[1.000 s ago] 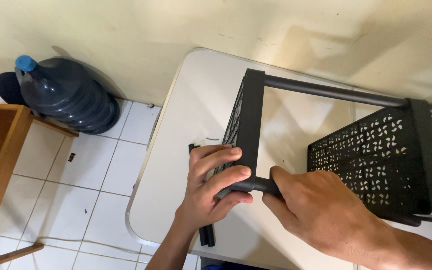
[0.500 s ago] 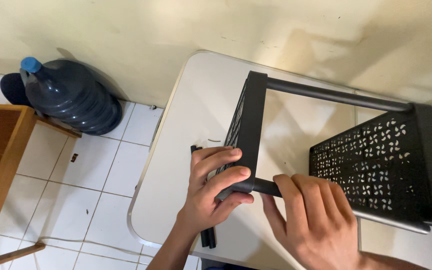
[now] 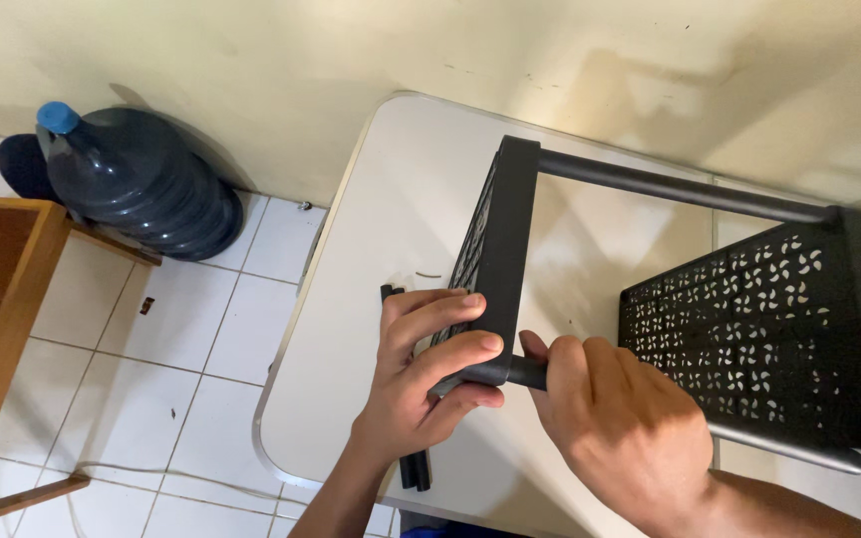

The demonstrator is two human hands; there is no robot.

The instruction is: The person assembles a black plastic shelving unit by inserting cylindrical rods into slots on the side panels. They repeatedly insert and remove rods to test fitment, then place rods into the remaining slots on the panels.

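A black plastic shelf rack lies on its side on a white table (image 3: 381, 249). Its end tray (image 3: 503, 239) stands on edge near the middle, and a second perforated tray (image 3: 759, 329) sits at the right. A black tube (image 3: 690, 189) joins them at the top. My left hand (image 3: 421, 384) grips the lower corner of the end tray. My right hand (image 3: 615, 428) is wrapped around the lower black tube right where it enters that corner. Loose black tubes (image 3: 416, 468) lie on the table under my left wrist.
A large dark blue water bottle (image 3: 137, 184) with a blue cap lies on the tiled floor (image 3: 151, 339) against the cream wall. A wooden furniture piece (image 3: 2, 309) stands at the left edge. A thin white cable (image 3: 151, 473) runs along the floor.
My right hand has closed around the lower tube at the tray corner. The view has shifted slightly, and the left hand keeps its grip.
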